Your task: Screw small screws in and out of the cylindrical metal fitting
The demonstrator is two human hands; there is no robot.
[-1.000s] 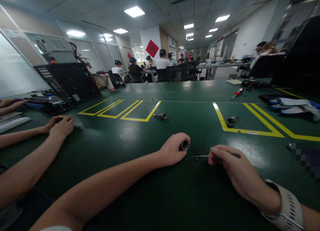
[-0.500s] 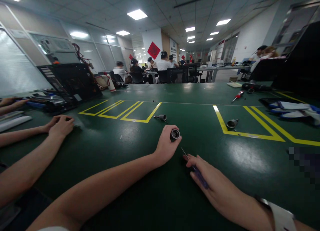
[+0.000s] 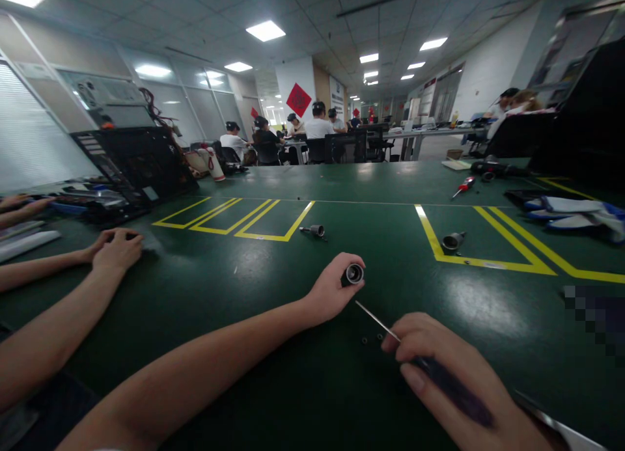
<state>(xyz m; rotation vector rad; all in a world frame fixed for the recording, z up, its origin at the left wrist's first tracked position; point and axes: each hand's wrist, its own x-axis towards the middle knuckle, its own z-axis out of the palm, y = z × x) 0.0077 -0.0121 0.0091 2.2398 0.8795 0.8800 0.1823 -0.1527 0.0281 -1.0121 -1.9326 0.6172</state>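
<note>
My left hand (image 3: 333, 287) is wrapped round a metal socket (image 3: 353, 274), its round opening facing me. My right hand (image 3: 434, 366) grips a screwdriver by its dark purple handle (image 3: 456, 392), and the thin shaft (image 3: 377, 319) points up and left, its tip just below the socket and apart from it. Two small dark parts (image 3: 364, 340) lie on the green table beside the shaft. Farther off, one metal socket piece (image 3: 317, 231) lies near the middle yellow tape, and another (image 3: 453, 241) lies inside the right taped area.
Another person's hands (image 3: 117, 246) rest at the left of the table (image 3: 234, 347). A red screwdriver (image 3: 463, 187), a power tool (image 3: 498, 169) and white-blue gloves (image 3: 571, 213) lie at the right. A black frame (image 3: 139, 164) stands at the back left.
My left hand has shifted slightly right with the socket. My right hand has moved right and down, exposing more of the screwdriver shaft and the two small parts.
</note>
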